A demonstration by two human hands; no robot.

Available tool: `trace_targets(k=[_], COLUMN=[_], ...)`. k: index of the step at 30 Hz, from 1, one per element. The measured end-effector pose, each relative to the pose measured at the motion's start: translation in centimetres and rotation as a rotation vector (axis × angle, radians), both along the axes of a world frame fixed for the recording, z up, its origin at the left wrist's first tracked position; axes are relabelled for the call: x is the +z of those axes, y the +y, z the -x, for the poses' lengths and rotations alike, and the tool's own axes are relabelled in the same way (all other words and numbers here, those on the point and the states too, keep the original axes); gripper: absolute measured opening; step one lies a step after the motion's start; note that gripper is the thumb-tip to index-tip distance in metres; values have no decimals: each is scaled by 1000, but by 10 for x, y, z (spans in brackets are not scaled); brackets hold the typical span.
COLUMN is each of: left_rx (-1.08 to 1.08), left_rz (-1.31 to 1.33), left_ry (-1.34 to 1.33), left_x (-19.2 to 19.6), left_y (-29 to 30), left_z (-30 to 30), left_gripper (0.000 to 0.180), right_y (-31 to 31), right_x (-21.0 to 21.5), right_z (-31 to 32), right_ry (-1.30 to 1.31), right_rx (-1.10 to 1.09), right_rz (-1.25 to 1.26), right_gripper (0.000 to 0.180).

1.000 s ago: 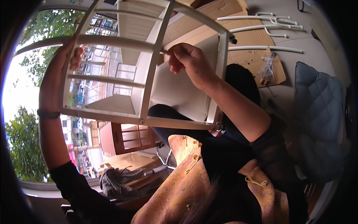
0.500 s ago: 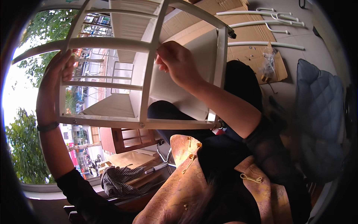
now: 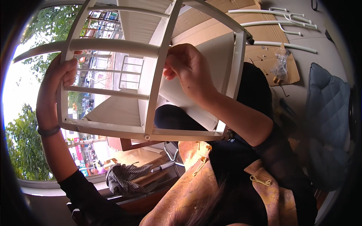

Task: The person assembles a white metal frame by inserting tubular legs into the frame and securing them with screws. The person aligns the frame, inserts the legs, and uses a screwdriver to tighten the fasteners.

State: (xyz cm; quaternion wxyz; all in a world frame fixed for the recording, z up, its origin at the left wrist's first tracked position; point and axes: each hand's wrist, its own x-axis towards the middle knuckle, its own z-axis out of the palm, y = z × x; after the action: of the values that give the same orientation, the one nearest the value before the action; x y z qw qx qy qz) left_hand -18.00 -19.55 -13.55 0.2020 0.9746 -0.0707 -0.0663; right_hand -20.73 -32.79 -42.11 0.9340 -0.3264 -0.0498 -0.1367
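White frame (image 3: 151, 109) of bars and crosspieces, with cream fabric panels (image 3: 211, 67) behind it, is tilted up in front of the person's lap, one dark-clad knee (image 3: 169, 116) showing through its lower opening; whether it rests on the legs cannot be told. Beyond its left side stands a bright window (image 3: 22, 75) with green trees outside. Flattened cardboard (image 3: 267, 33) covers part of the floor past the frame's upper right, and a blue quilted cushion (image 3: 328, 94) is at the far right. Curved white tubes (image 3: 290, 45) lie on the cardboard, their ends reaching over the floor. A checked cloth (image 3: 126, 179) is heaped at lower left. Of the person's hands, the left (image 3: 64, 75) grips the frame's left bar, fingers wrapped around it; the right (image 3: 188, 67) has its fingers curled at the middle bar, and whether it pinches anything cannot be told. A clear plastic bag (image 3: 279, 64) sits on the cardboard, with a thin bent rod (image 3: 284, 91) just beside the cardboard's edge and small loose pieces (image 3: 260, 58) nearby.
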Motion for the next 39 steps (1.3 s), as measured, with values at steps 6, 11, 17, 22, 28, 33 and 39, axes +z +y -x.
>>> trace_targets(k=[6,11,17,22,28,33,39], left_rx=[33,2,-133,-43,15,60,230], left_rz=[34,18,-38,-298,-55,-31,-33], left_ry=[42,20,-269,-427,-338,-154,-11], left_x=[-2,-1,-8,6,10,10,29], left_y=[4,4,30,45,42,33,45], left_z=[-3,-3,15,-19,-39,-33,-46], left_gripper=[28,27,49,52,43,41,46], right_y=[-14,-5,10,0,12,5,-62], right_x=[-2,-4,-5,6,-2,-2,-31], right_z=[0,7,-11,-14,-2,-11,-5], right_ry=[-73,52,-1,254,-61,10,-40], right_rx=[503,322,-511,726,-476,55,401], right_rz=[-317,-204,504,-758,235,-76,-55], right_gripper=[28,29,7,39,23,22,42])
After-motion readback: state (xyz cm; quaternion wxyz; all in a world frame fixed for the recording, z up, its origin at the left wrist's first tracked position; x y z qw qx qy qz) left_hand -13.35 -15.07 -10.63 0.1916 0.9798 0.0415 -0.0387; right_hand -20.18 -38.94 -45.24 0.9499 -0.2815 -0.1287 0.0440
